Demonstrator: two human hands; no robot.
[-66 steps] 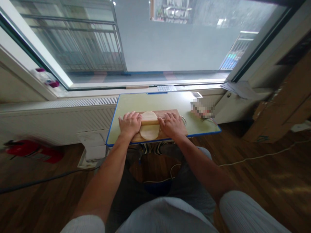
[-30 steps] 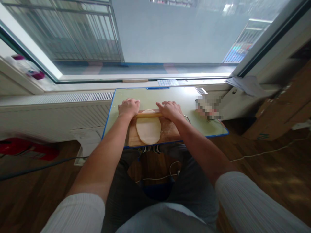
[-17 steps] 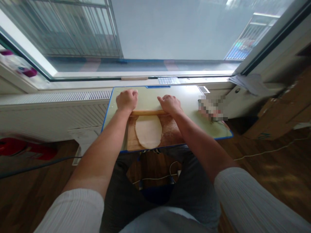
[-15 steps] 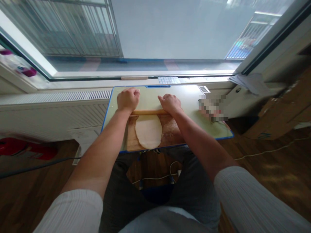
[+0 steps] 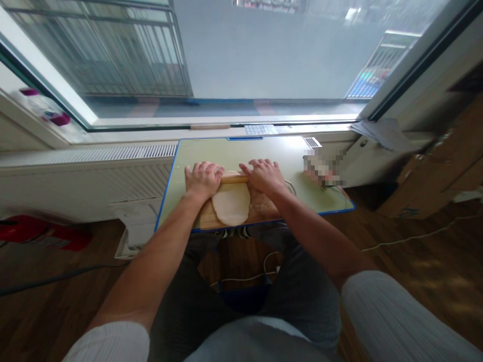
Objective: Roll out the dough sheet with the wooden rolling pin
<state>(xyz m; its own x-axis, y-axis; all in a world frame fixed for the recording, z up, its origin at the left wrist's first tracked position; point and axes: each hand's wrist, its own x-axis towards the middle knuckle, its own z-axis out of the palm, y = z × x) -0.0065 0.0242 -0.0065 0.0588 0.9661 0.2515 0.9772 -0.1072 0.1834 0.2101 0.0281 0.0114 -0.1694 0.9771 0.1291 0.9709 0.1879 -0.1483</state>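
The left hand (image 5: 204,179) and right hand (image 5: 264,176) cover the rolling pin (image 5: 234,179), grip indeterminable; uneven pressure could thin the dough (image 5: 231,202) lopsidedly.

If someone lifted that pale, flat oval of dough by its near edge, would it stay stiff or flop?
The pale, flat oval of dough would likely flop, since it looks thin. It would probably stretch rather than snap, judging by its soft, rounded outline. It may peel off the brown wooden board easily, as pale specks there look like flour.
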